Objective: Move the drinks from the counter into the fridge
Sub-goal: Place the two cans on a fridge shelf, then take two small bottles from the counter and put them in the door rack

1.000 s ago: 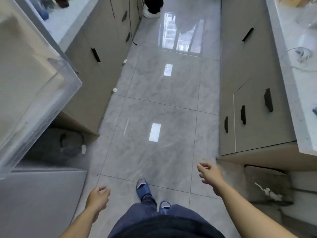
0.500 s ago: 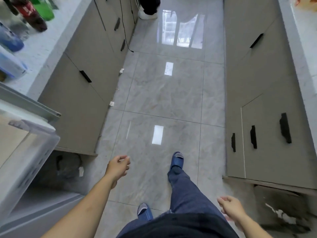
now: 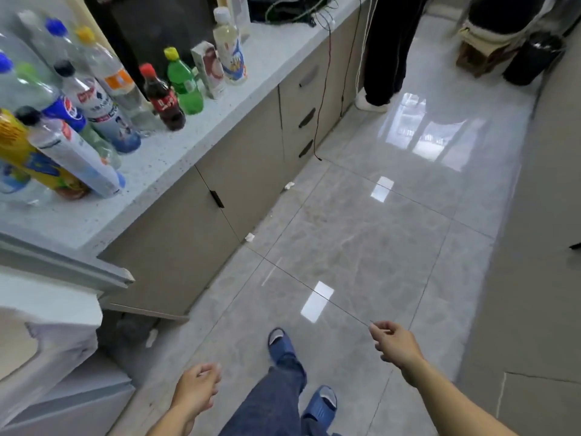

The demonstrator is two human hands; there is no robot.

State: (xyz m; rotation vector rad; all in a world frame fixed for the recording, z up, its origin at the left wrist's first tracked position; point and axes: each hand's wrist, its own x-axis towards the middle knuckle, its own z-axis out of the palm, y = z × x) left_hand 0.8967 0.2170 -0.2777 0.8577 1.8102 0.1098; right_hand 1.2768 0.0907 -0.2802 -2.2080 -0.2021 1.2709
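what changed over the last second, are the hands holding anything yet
The view swung left and up as the person stepped forward, so the speckled white counter crowded with plastic drink bottles came into sight. Left hand and right hand stayed empty, fingers loosely curled.

Bottles (image 3: pixel 163 96) crowd the counter (image 3: pixel 201 143) (upper left); both hands (image 3: pixel 196 390) hang empty above the floor (image 3: pixel 361 240).

The left hand (image 3: pixel 198 390) hangs low at the bottom centre-left of the frame, fingers loosely curled, holding nothing. The right hand (image 3: pixel 394 343) reaches forward at lower right on an outstretched forearm, fingers loosely bent, also empty. Both forearms are bare.
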